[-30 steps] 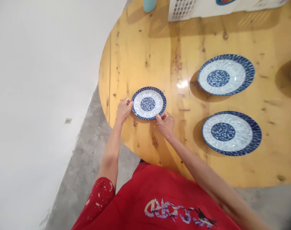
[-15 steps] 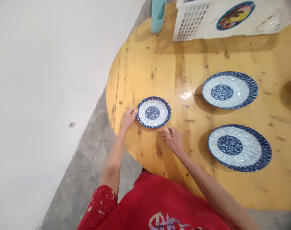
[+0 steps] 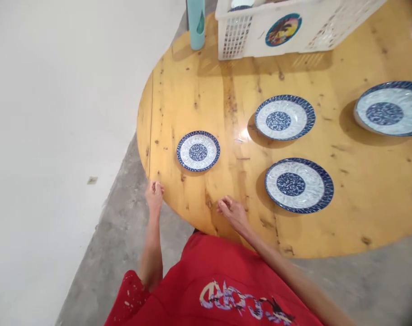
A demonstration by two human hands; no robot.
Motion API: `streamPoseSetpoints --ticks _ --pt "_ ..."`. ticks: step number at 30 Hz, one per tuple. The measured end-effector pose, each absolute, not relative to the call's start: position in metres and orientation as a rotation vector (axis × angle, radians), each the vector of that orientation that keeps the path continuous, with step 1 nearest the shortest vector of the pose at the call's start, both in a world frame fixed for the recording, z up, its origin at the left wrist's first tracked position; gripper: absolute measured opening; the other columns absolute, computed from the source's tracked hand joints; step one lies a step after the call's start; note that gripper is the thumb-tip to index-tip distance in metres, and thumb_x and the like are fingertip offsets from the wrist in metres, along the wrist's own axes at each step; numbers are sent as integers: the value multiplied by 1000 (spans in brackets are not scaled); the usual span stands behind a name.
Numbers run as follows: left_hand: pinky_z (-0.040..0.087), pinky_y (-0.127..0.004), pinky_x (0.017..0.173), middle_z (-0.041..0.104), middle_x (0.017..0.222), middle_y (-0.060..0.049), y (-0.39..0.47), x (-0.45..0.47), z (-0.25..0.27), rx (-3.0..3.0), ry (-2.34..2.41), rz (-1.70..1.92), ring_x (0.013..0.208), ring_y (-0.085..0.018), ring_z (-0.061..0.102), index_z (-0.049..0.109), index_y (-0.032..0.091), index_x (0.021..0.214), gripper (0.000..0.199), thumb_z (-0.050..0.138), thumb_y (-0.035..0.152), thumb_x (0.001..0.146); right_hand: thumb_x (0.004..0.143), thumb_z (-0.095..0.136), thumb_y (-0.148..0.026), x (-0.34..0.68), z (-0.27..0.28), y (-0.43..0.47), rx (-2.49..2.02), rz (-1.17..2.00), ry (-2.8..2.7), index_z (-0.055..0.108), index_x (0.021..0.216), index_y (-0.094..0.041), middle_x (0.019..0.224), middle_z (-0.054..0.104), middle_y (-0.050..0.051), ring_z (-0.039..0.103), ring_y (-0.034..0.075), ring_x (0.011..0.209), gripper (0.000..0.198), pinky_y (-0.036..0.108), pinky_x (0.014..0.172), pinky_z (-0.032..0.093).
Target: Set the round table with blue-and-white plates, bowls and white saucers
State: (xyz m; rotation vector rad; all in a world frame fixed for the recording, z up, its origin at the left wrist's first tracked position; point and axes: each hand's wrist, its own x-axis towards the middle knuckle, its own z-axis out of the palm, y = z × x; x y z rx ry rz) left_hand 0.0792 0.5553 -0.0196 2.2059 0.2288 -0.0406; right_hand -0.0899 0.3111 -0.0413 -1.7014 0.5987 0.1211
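A flat blue-and-white plate lies on the wooden table near its left end, touched by neither hand. My left hand is at the table's left edge, below the plate and apart from it, its fingers curled in with nothing in them. My right hand hovers over or rests on the front of the table, loosely closed and holding nothing visible. To its right is a deeper blue-rimmed dish, with a similar dish behind it.
A larger blue-and-white bowl stands at the far right, cut off by the frame. At the back are a white plastic basket with a palm sticker and a light-blue tall holder. A white wall runs along the left.
My left hand has let go of the plate's left rim and drawn back toward me. My right hand has also pulled back slightly. The view has shifted right, bringing the large bowl in.
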Motion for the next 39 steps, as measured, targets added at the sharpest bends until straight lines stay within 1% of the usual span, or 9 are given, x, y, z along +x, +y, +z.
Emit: streamPoseSetpoints --ticks 3,6,14,18,22,26,29,33,39 --pt "51 -26 68 65 72 0 566 45 -17 2236 261 -42 65 -14 63 56 23 79 19 46 37 87 85 46 -49 -101 -38 310 -1725 105 562 53 71 -25 64 64 3 61 20 61 28 32 64 45" --pt "52 -27 69 66 73 0 566 21 -19 2262 244 -92 65 -15 64 58 23 78 19 48 38 85 83 45 -51 -116 -34 305 -1707 59 576 54 73 -25 63 63 2 61 19 60 29 31 63 44" --pt "52 -27 64 67 71 0 525 -25 -21 2211 40 -223 61 -16 64 58 24 77 23 47 42 86 83 45 -59 -183 -25 280 -1625 -32 670 53 76 -24 67 65 3 65 20 60 37 31 60 47" --pt "53 -27 65 66 71 0 519 -49 -19 2205 -16 -238 61 -16 63 58 24 74 24 48 43 85 82 47 -62 -215 -23 272 -1585 -41 700 55 77 -23 69 66 5 67 22 62 40 33 61 49" --pt "52 -27 64 64 67 0 532 -84 -19 2240 34 -208 60 -15 61 56 24 72 22 47 39 85 81 50 -64 -236 -31 274 -1541 -23 688 57 79 -22 70 66 6 67 24 65 43 34 61 51" --pt "51 -26 64 64 68 1 558 -121 -20 2242 161 -211 61 -15 62 57 23 77 17 46 35 84 81 52 -65 -241 -44 286 -1516 47 623 57 79 -23 70 67 7 67 24 65 43 35 61 51" --pt "49 -26 64 64 68 1 577 -139 -23 2251 264 -201 61 -14 61 56 23 76 19 45 35 85 80 53 -66 -238 -47 298 -1555 122 554 58 79 -23 71 68 7 67 25 64 43 36 61 51" --pt "48 -26 64 63 67 1 590 -135 -31 2227 289 -195 60 -15 60 55 23 75 23 44 38 87 79 52 -67 -227 -43 310 -1606 163 523 59 78 -23 73 68 8 69 26 66 44 37 63 53" --pt "47 -27 64 63 66 1 610 -88 -39 2186 210 -228 58 -15 60 54 23 74 24 42 38 87 73 54 -67 -185 -40 338 -1626 84 617 60 75 -24 71 67 9 69 27 65 44 39 62 56"
